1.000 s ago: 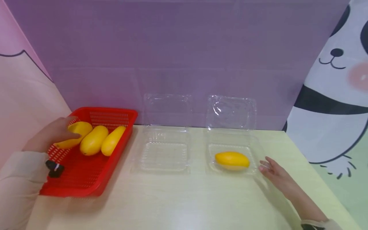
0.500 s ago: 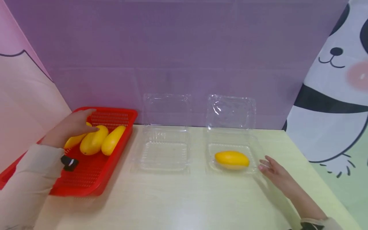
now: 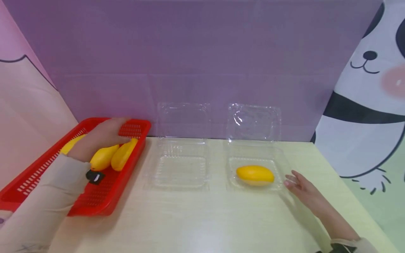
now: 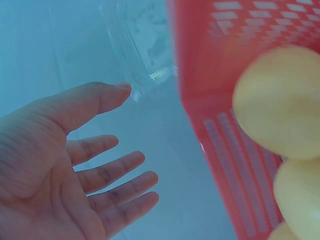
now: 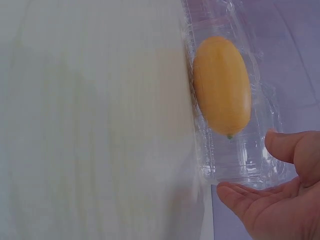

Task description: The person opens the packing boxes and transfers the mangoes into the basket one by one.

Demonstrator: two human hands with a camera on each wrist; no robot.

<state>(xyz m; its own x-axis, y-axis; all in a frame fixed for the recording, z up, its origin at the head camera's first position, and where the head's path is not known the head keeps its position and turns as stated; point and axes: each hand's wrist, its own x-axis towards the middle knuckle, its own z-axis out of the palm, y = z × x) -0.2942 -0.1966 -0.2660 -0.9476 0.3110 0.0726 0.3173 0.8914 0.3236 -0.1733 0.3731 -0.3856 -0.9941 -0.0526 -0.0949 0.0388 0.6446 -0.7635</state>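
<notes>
My left hand (image 3: 102, 135) is over the red plastic basket (image 3: 114, 193), fingers spread and holding nothing. Under and beside it lie yellow, oval mangoes; one mango (image 3: 124, 154) rests against the right wall, and part of the others is hidden by the hand. The left wrist view has the fingers (image 4: 122, 175) apart from the mangoes (image 4: 280, 102). My right hand (image 3: 302, 189) is at the right edge of an open clear clamshell box (image 3: 235, 163). Its fingertips (image 5: 227, 192) are right at the box's end, the thumb beside it. A mango (image 5: 222, 85) lies inside.
A second clear clamshell box (image 3: 181, 172), lid raised, stands between the basket and the right box. Both lids lean up near the purple backdrop (image 3: 196, 52). The pale wooden table (image 3: 190, 218) runs across the front.
My left hand has moved right across the basket, from the leftmost mango toward the rightmost one, uncovering the left one. My right hand and the boxed mango stay in place.
</notes>
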